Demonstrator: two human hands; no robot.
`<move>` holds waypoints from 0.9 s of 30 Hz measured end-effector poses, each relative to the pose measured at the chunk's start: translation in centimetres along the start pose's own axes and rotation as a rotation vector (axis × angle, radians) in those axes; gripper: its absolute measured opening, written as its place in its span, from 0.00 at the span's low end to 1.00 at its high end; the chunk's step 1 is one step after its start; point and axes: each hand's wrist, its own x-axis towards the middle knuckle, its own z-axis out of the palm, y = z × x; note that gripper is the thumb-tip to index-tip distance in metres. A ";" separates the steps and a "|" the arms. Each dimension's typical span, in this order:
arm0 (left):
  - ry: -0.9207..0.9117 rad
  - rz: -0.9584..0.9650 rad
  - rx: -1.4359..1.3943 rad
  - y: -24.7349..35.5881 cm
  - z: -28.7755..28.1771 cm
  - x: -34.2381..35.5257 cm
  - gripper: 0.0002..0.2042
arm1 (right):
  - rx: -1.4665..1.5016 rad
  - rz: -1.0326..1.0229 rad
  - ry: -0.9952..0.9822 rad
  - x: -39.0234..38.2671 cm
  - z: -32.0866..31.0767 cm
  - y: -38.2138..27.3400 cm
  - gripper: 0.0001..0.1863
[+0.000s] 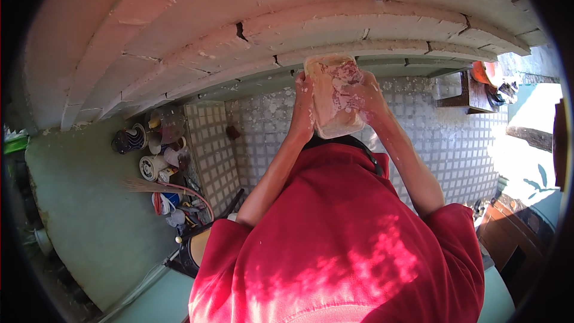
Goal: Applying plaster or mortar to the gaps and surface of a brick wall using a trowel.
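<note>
A rectangular, pale plastic tub (pixel 323 121) is held up in front of my chest, tilted so its inside shows. Whitish paste and pink-red smears coat its inside. My left hand (pixel 304 107) is closed along the tub's left wall, its fingers mostly hidden behind it. On the right side, my right hand (pixel 368 100) grips the rim, with paste-smeared fingers reaching over the inside. Whether those fingers also hold something small in the paste, I cannot make out. Both hands carry whitish smears.
Ahead and overhead run stepped, curved mouldings (pixel 311 24) with cracks and gaps. Buckets (pixel 153 167), a broom (pixel 146 186) and other clutter stand at the left by a green surface (pixel 89 173). Below lies a tiled floor (pixel 263 125). A wooden bench (pixel 469 96) bears an orange container (pixel 487 73) at right.
</note>
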 end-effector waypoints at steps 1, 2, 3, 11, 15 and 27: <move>-0.010 0.008 0.004 0.3 0.3 -0.1 0.31 | 0.006 0.031 0.005 -0.2 0.0 -0.5 0.10; 0.013 0.002 0.015 0.5 0.5 -0.2 0.29 | 0.003 0.016 0.000 -0.1 0.0 -0.8 0.10; 0.034 -0.002 0.026 0.8 0.6 -0.3 0.27 | 0.004 0.049 -0.013 -0.2 0.0 -1.0 0.11; 0.104 -0.148 -0.108 3.3 0.4 -1.8 0.31 | 0.142 0.060 -0.062 -0.8 0.1 -1.6 0.16; 0.129 -0.063 -0.103 5.0 -0.8 -2.0 0.33 | 0.115 -0.015 -0.064 -0.7 2.2 -4.3 0.16; 0.225 0.027 -0.218 9.6 -10.6 -3.7 0.29 | -0.035 -0.622 0.254 8.7 11.2 -2.6 0.10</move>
